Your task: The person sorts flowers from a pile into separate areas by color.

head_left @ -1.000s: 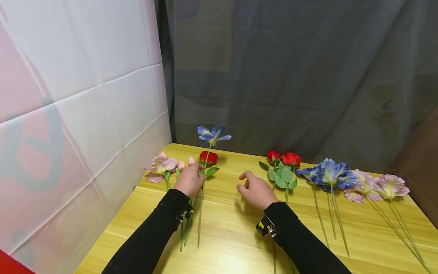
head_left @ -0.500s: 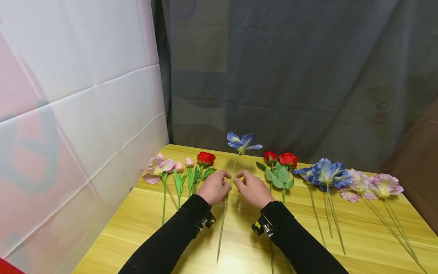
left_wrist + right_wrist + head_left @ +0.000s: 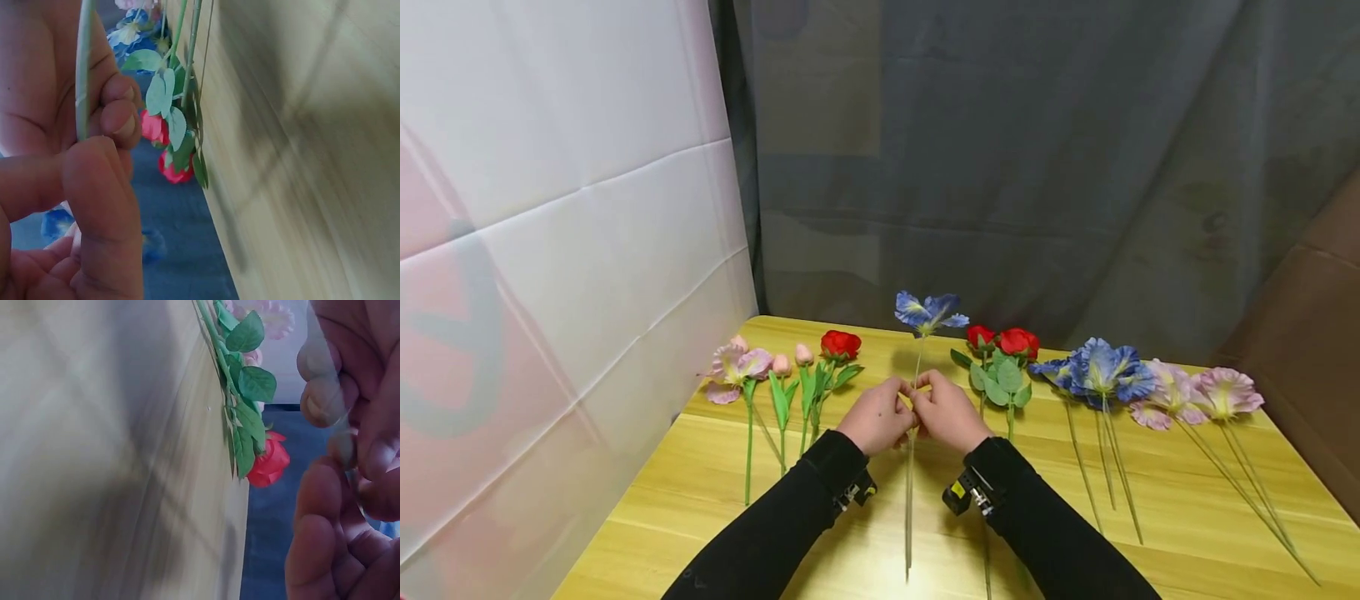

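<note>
A single blue iris stands upright above the middle of the table, its long thin stem running down toward me. My left hand pinches this stem below the bloom between thumb and fingers. From the other side my right hand meets it, thumb and fingertips also pinching the stem, so the two hands touch. In the left wrist view the stem rises from between the fingertips. The right wrist view shows the fingers of both hands close together, partly hiding the stem.
To the left lie a pink-purple flower, pink tulips and a red rose. Two red roses, blue irises and pink ruffled flowers line the right side. A grey curtain hangs behind the wooden table.
My left hand has carried the blue iris rightward from beside the left flowers to the middle. My right hand has come slightly left and taken hold of the stem too.
</note>
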Tool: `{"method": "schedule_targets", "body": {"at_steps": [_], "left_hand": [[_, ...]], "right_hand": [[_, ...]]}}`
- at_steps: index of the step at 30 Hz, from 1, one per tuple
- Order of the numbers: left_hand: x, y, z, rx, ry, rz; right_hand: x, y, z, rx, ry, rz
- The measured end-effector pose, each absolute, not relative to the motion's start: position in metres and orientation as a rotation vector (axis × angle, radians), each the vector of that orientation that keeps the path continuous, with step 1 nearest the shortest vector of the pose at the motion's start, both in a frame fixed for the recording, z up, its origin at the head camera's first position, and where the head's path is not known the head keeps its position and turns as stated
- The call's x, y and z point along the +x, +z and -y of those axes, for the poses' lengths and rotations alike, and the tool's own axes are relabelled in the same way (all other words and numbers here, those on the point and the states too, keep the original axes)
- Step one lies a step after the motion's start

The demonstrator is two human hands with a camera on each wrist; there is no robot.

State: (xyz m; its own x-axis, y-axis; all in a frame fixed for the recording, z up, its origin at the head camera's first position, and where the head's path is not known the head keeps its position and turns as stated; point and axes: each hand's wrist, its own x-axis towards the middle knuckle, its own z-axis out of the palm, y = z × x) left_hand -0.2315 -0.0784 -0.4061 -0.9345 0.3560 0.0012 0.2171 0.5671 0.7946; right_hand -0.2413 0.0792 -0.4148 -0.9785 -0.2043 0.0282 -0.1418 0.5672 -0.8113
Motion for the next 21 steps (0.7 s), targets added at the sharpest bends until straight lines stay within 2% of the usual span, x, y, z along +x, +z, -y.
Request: {"method": "schedule_targets", "body": {"at_steps": [14,21], "left_hand": [[-0.233,-0.408,0.082,0.516,1.188,-2.707],[-0.236,-0.407,0.089,0.520,1.027,-2.892]], "right_hand": [[-0.241,-0.407,-0.116,-0.247,-1.409,-2.696],[-0.237,-0.395,-0.159,-0.215,-1.265,-2.791]]}}
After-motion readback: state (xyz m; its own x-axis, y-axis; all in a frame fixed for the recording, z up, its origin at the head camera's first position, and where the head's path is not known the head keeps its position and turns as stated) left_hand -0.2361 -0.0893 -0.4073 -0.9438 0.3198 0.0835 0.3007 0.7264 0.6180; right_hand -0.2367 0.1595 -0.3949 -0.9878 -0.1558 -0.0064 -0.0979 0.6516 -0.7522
